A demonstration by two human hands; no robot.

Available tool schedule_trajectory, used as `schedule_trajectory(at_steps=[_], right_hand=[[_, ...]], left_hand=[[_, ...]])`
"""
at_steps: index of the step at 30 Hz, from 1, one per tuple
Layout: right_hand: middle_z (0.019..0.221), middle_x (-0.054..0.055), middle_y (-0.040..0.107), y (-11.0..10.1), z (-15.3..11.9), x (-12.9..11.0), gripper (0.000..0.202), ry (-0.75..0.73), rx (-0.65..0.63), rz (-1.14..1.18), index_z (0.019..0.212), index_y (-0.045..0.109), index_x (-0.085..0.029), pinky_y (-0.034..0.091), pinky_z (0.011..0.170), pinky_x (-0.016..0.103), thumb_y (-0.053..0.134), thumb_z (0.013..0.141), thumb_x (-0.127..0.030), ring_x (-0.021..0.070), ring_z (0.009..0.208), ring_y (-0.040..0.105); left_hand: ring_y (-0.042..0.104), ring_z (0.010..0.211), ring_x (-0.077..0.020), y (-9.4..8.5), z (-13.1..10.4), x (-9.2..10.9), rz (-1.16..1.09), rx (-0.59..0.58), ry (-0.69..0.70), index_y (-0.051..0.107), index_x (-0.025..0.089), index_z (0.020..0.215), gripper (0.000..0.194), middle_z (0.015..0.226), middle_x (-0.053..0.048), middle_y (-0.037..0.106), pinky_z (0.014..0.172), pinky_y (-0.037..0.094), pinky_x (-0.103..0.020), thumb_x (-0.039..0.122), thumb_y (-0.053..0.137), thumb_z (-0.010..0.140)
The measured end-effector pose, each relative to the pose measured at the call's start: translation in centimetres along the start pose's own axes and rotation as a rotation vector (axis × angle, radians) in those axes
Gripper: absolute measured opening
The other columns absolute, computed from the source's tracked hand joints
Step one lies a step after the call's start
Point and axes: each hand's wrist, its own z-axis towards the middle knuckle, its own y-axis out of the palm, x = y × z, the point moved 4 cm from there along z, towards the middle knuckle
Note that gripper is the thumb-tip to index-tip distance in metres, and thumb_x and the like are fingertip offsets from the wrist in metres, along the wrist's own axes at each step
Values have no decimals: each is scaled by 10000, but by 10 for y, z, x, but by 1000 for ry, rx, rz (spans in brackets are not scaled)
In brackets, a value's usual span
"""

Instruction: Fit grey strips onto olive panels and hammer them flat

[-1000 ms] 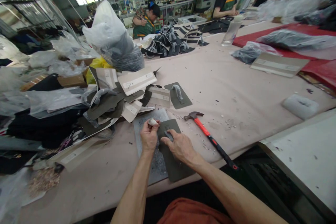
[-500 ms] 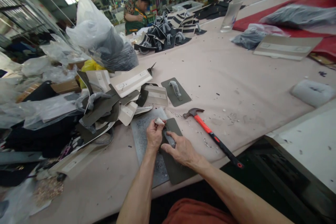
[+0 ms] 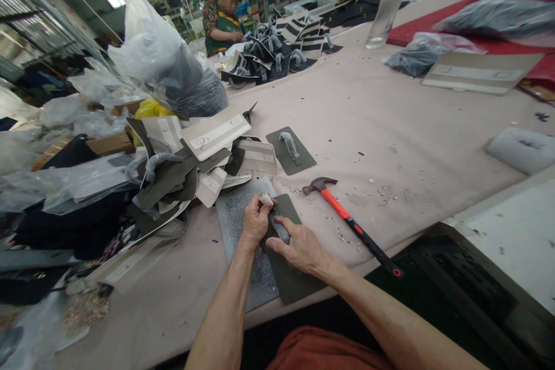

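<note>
Under both hands lies a dark olive panel (image 3: 299, 286) with rounded corners, resting partly on a speckled grey metal plate (image 3: 232, 208). My left hand (image 3: 255, 219) is closed, with a small whitish piece (image 3: 265, 198) pinched by thumb and fingers at the panel's far left edge. My right hand (image 3: 301, 245) grips a plastic-wrapped carry handle (image 3: 281, 232) on the panel, thumb on the near side and index finger on the far side. What lies beneath the left fingers is hidden. To the right rests a claw hammer (image 3: 342, 214) with a red and black grip, touched by neither hand.
A finished-looking panel with a wrapped handle (image 3: 291, 150) lies beyond the plate. Left of it are piled panels (image 3: 191, 167) and a big plastic bag (image 3: 160, 63). A clear bottle (image 3: 384, 20) stands at the back. Small white bits litter the cloth. Two co-workers (image 3: 223, 17) are across the table.
The whitish piece in my left hand has tilted slightly, and that hand has shifted a little. My right hand stays on the handle. A co-worker across the table has lowered their hands.
</note>
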Motion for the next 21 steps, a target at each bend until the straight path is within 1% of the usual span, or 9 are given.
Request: schedule_trajectory(at_steps=[3, 5, 7, 8, 11, 13, 16, 19, 21], right_hand=[[1084, 107, 689, -15, -4, 4, 595, -102, 29, 45, 1389, 485, -155, 481, 805, 314, 540, 912, -505, 214, 911, 653], [1114, 118, 653, -38, -8, 17, 521, -118, 201, -54, 1357, 496, -145, 476, 850, 331, 500, 942, -459, 219, 957, 621], [1146, 160, 613, -62, -15, 38, 464, -46, 378, -302, 1300, 521, -114, 453, 904, 378, 516, 933, -397, 260, 1030, 579], [1147, 181, 599, -72, -18, 50, 433, 7, 413, -443, 1256, 541, -100, 443, 911, 402, 541, 914, -366, 285, 1049, 561], [1041, 178, 597, -93, -25, 86, 266, 178, 334, -694, 1083, 587, -110, 447, 818, 405, 538, 889, -286, 294, 954, 563], [911, 125, 595, -99, -27, 102, 148, 274, 258, -584, 959, 570, -144, 444, 725, 358, 506, 888, -257, 242, 821, 562], [718, 28, 542, -96, -29, 105, 86, 407, 111, -149, 829, 502, -193, 424, 583, 287, 517, 856, -273, 162, 621, 506], [624, -44, 455, -89, -32, 85, 148, 517, -18, 263, 808, 451, -220, 365, 439, 241, 453, 879, -350, 106, 453, 388], [595, -71, 400, -94, -33, 60, 234, 492, 14, 407, 822, 439, -230, 299, 384, 224, 387, 917, -438, 90, 401, 311]], left_hand=[[668, 826, -192, 2, -2, 9, 90, -57, 68, 658, 216, 933, 120, 871, -32, 729, 792, 506, -290, 215, 572, 849], [663, 809, -192, 3, -6, 12, 106, -57, 86, 666, 220, 923, 136, 867, -32, 724, 774, 503, -287, 186, 571, 831], [667, 816, -197, 4, -10, 11, 98, -26, 93, 668, 224, 942, 161, 877, -32, 727, 783, 505, -291, 177, 581, 816], [671, 825, -198, 5, -12, 9, 91, -6, 96, 668, 226, 955, 172, 888, -32, 731, 792, 506, -294, 177, 586, 812], [684, 846, -200, 5, -14, 3, 78, 38, 91, 665, 227, 978, 180, 912, -32, 743, 802, 512, -297, 189, 595, 817], [691, 849, -202, 6, -14, 0, 83, 53, 90, 663, 224, 977, 166, 913, -34, 748, 795, 514, -299, 201, 600, 826], [691, 834, -202, 6, -14, -1, 114, 48, 128, 667, 219, 977, 159, 899, -37, 746, 789, 516, -305, 206, 606, 831], [688, 813, -198, 7, -15, 0, 141, 44, 161, 674, 218, 1000, 185, 888, -35, 742, 779, 519, -299, 202, 608, 828], [688, 806, -195, 7, -15, 0, 157, 43, 157, 678, 217, 1007, 192, 886, -33, 742, 773, 518, -293, 207, 608, 829]])
